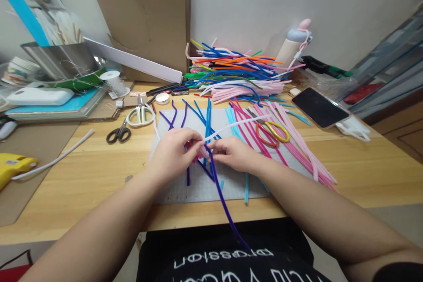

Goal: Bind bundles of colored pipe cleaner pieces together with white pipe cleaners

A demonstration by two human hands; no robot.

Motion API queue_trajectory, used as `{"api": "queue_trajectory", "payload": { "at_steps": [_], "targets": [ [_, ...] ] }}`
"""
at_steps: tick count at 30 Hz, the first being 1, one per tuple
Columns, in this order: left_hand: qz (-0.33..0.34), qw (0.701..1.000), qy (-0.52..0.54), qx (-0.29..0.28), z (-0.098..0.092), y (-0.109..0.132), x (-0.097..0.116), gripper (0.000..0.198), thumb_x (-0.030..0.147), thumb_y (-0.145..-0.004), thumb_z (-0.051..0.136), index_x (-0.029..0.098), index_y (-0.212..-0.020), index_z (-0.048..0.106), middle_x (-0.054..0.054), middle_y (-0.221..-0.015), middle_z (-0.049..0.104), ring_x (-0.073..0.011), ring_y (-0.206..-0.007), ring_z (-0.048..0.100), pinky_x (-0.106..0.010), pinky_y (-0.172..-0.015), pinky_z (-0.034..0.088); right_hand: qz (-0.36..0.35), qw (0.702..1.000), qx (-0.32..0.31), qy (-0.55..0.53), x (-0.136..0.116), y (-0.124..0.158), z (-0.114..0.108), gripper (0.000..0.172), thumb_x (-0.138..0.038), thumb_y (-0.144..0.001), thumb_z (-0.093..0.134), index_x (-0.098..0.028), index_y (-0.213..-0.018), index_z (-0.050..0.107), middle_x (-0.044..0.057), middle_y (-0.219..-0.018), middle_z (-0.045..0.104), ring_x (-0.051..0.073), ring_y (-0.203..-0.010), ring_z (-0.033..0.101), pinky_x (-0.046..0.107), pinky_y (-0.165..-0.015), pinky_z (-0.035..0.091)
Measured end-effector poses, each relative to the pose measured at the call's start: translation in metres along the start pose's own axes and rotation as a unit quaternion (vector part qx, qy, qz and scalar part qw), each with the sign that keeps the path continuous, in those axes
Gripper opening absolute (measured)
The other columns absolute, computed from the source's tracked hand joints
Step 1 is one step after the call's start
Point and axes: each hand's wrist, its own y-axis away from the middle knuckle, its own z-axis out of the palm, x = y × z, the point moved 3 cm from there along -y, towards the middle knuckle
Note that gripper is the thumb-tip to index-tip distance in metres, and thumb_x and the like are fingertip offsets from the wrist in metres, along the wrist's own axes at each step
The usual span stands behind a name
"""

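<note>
My left hand [178, 150] pinches a small bundle of pipe cleaners over the grey mat [172, 191], its thumb and fingers pressed together. From the grip a white pipe cleaner [236, 123] sticks out to the right. A long purple pipe cleaner [220, 194] hangs down from the same spot towards my lap. Pink pieces [202, 153] show between the hands. My right hand [231, 153] is closed at the bundle's right side, fingertips at the purple pipe cleaner; its exact hold is partly hidden. Blue pipe cleaners [208, 119] lie on the mat just behind.
Red-and-yellow-handled scissors [272, 134] lie on pink pipe cleaners [307, 154] at right. White-handled scissors [140, 115] and black scissors [119, 133] are at left. A large pipe cleaner pile [241, 75] stands behind, near a phone [320, 106]. A yellow glue gun [15, 165] lies far left.
</note>
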Motion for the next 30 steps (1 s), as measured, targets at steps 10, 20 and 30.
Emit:
{"api": "queue_trajectory", "payload": {
  "at_steps": [10,20,30],
  "targets": [
    [-0.017,1.0,0.02,-0.002,-0.0011,-0.0003,0.0006,0.008,0.021,-0.084,0.056,0.018,-0.079,0.063,-0.001,-0.076,0.068,-0.0151,-0.072,0.062,-0.027,-0.069,0.044,-0.015,0.999,-0.032,-0.007,-0.0026,0.0007,0.0006,0.014,-0.022,-0.084,0.058,-0.018,-0.085,0.072,0.0,-0.074,0.068,0.015,-0.071,0.06,0.025,-0.067,0.04],
    [-0.007,1.0,-0.004,-0.005,-0.0011,-0.0004,-0.0009,0.01,0.023,-0.084,0.055,0.019,-0.079,0.063,-0.002,-0.076,0.069,-0.0163,-0.073,0.062,-0.028,-0.07,0.045,0.038,0.991,-0.06,-0.112,-0.0028,0.0031,0.0024,0.024,-0.02,-0.075,0.066,-0.017,-0.1,0.063,-0.003,-0.07,0.061,0.009,-0.056,0.051,0.021,-0.052,0.037],
    [-0.022,0.999,0.023,-0.016,-0.0006,-0.0005,0.0003,0.01,0.023,-0.084,0.056,0.019,-0.079,0.063,-0.001,-0.078,0.069,-0.0161,-0.073,0.062,-0.028,-0.069,0.045,0.067,0.977,-0.078,-0.185,0.0011,0.0026,0.0092,0.013,-0.022,-0.077,0.06,-0.017,-0.089,0.063,-0.005,-0.061,0.055,0.009,-0.048,0.047,0.02,-0.044,0.04]
  ]
}}
